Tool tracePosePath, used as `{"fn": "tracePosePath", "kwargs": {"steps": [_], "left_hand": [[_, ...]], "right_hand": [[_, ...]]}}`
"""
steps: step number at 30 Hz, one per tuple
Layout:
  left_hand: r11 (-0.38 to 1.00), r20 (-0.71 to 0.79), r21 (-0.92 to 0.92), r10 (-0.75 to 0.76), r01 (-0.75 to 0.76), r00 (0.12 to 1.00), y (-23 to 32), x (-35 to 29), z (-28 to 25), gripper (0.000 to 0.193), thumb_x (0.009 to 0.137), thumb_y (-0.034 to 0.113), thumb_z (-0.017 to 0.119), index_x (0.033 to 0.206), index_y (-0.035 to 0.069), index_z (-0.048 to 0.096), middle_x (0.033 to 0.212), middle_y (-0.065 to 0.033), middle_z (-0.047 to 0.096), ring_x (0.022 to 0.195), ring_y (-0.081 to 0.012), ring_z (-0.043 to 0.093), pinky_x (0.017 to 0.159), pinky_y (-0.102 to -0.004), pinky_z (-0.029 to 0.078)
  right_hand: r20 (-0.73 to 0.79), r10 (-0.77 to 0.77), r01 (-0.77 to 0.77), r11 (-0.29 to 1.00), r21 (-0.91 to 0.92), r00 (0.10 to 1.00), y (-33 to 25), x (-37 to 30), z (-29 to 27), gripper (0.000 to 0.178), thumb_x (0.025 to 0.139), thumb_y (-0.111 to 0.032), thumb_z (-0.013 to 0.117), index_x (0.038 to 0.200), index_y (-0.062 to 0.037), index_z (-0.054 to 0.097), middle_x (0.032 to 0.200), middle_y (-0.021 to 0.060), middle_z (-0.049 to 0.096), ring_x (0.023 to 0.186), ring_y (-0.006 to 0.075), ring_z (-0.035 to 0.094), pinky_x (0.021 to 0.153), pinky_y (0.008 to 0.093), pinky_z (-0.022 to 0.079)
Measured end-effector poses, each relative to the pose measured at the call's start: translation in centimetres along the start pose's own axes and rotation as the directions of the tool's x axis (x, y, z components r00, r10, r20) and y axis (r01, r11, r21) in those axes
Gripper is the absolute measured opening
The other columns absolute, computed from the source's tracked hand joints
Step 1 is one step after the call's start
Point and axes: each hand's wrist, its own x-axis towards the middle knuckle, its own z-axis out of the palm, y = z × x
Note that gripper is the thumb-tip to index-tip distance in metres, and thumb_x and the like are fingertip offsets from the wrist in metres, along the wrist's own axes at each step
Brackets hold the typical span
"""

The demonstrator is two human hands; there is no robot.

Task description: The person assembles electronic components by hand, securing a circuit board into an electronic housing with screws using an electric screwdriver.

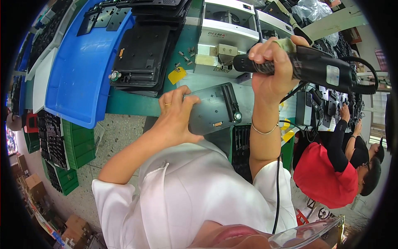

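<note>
My left hand (173, 117) grips the left side of a flat black plate (208, 107), thumb at the near edge and fingers at the far one. A dark tubular piece with a round silver fitting (237, 116) runs along the plate's right side, and a small orange-brown part (217, 123) sits near its front edge. Raised above and right of the plate, my right hand (271, 66) is wrapped round a black corded electric screwdriver (317, 69). Its tip cannot be made out. A pale green wrap (285, 45) shows by those fingers.
Stacked black plates (139, 54) stand left of the work, beside a blue bin (78, 70). Loose metal parts (186, 57) and a yellow tag (177, 75) lie beyond my left hand. A white-framed machine (226, 35) stands behind. At right, a person in red (325, 174) works.
</note>
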Motion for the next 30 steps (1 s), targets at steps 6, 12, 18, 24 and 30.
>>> {"fn": "tracePosePath", "kwargs": {"steps": [6,12,18,24,30], "left_hand": [[0.996,0.047,0.086,-0.035,0.031,0.998,-1.1,0.8,0.6,0.095,0.044,0.027,0.091,0.124,0.01,0.042,0.129,-0.0189,0.035,0.119,-0.0388,0.034,0.103,-0.0493,0.026],[0.996,0.08,0.067,-0.06,0.055,0.995,-1.4,1.2,0.1,0.091,0.047,0.021,0.089,0.125,0.011,0.044,0.134,-0.0192,0.033,0.125,-0.0395,0.033,0.105,-0.0501,0.026],[0.991,0.023,0.127,-0.051,0.047,0.998,-0.3,0.5,-0.6,0.087,0.053,0.021,0.088,0.127,0.009,0.043,0.141,-0.0215,0.027,0.129,-0.0383,0.031,0.101,-0.0491,0.03],[0.787,-0.153,-0.562,0.206,-0.256,0.967,2.6,-1.8,-5.7,0.039,0.08,0.037,0.07,0.101,0.007,0.057,0.102,-0.0132,0.058,0.091,-0.0316,0.054,0.082,-0.0424,0.043],[0.618,-0.58,-0.556,0.19,-0.556,0.792,8.5,-2.8,-9.3,0.028,0.099,0.031,0.043,0.075,0.017,0.046,0.074,0.0045,0.047,0.062,-0.0126,0.045,0.062,-0.0299,0.039]], "right_hand": [[0.051,0.01,-0.006,0.996,-0.084,0.999,1.2,-0.3,-0.3,0.042,0.084,-0.001,0.064,0.119,-0.0001,0.041,0.068,0.0105,0.057,0.055,0.0175,0.056,0.058,0.0332,0.053],[0.005,0.033,-0.032,0.994,-0.102,0.999,1.5,-0.1,-0.5,0.041,0.083,0.002,0.062,0.118,-0.0001,0.041,0.072,0.0116,0.056,0.056,0.0174,0.056,0.057,0.0338,0.053],[0.038,0.041,-0.035,0.989,-0.146,0.998,1.5,-0.1,0.0,0.042,0.082,0.005,0.063,0.117,0.0002,0.041,0.071,0.0109,0.056,0.056,0.0159,0.056,0.056,0.03,0.052],[0.17,0.108,-0.046,0.942,-0.333,0.98,1.8,-0.6,0.5,0.04,0.077,0.008,0.069,0.111,0.0001,0.05,0.072,0.0041,0.057,0.058,0.0077,0.055,0.052,0.0221,0.046],[-0.039,0.245,-0.247,0.936,-0.251,0.969,1.4,1.4,2.5,0.036,0.086,0.001,0.061,0.118,0.0009,0.043,0.065,0.0067,0.054,0.05,0.0137,0.052,0.05,0.0285,0.047]]}}
